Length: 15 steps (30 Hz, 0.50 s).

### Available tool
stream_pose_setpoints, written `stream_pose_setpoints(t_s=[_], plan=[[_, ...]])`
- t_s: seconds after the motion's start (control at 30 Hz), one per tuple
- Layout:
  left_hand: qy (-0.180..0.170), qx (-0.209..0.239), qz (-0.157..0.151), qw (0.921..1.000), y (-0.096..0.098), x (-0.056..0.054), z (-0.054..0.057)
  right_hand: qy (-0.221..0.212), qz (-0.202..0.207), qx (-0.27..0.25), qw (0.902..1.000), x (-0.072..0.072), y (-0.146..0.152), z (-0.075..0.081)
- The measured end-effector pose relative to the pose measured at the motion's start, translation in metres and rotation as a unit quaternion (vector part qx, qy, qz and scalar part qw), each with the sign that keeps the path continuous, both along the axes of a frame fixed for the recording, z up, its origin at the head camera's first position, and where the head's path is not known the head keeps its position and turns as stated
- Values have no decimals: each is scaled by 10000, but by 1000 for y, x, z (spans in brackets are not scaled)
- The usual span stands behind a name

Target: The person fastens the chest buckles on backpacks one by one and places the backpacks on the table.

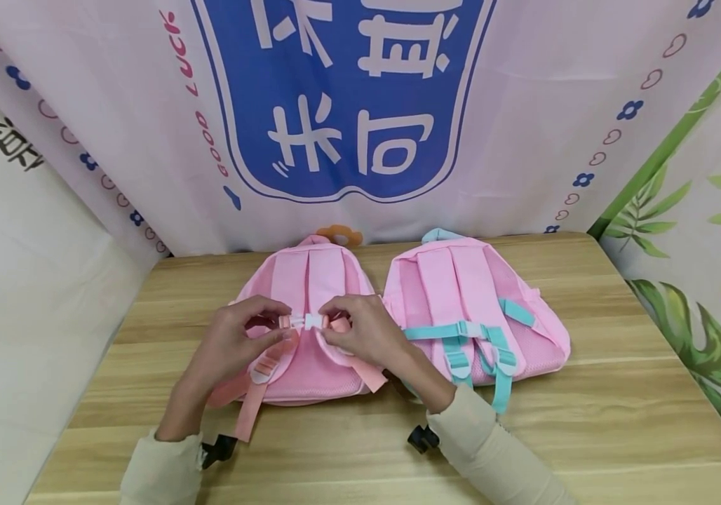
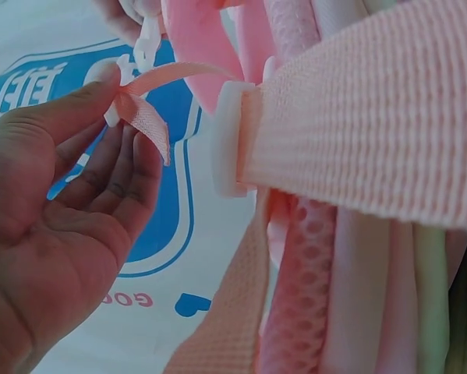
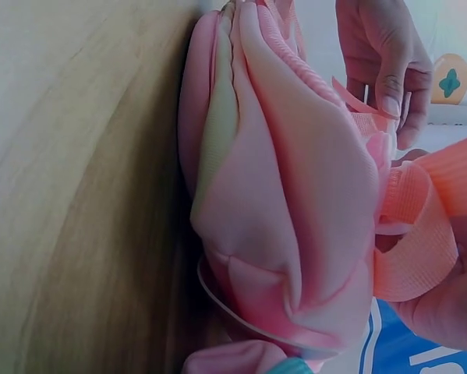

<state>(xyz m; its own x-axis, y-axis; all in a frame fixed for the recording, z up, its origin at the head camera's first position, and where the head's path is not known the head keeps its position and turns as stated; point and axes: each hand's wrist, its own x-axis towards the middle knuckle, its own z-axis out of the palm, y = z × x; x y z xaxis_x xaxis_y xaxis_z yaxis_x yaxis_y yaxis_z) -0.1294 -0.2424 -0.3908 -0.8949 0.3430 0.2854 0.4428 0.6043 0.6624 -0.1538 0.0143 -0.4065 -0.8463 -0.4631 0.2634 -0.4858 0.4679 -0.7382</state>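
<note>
A pink backpack (image 1: 278, 372) lies with its straps up on the table. Above its middle, my left hand (image 1: 234, 344) pinches the pronged half of a white side-release buckle (image 1: 297, 321), where a peach strap (image 2: 147, 125) loops through. Opposite it, my right hand (image 1: 363, 326) holds the white socket half (image 1: 313, 320) between thumb and fingers. The two halves face each other, prongs right at the socket's mouth. A peach webbing strap (image 3: 412, 257) curls beside the right hand in the right wrist view. In the left wrist view, a white strap adjuster (image 2: 231, 140) shows close up.
To the right stands a second pink backpack (image 1: 543, 337) with a teal chest strap (image 1: 430, 332) and white buckle. The wooden table (image 1: 619, 421) backs onto a printed cloth (image 1: 524, 140). Black wrist mounts (image 1: 218, 450) show below both forearms.
</note>
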Motion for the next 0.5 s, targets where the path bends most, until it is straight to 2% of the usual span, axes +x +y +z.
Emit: stream_pose_setpoints(t_s=[0.5], plan=[[171,115,-100,9997,2,0,-3,-129,88,-304,9994,1,0,-1]])
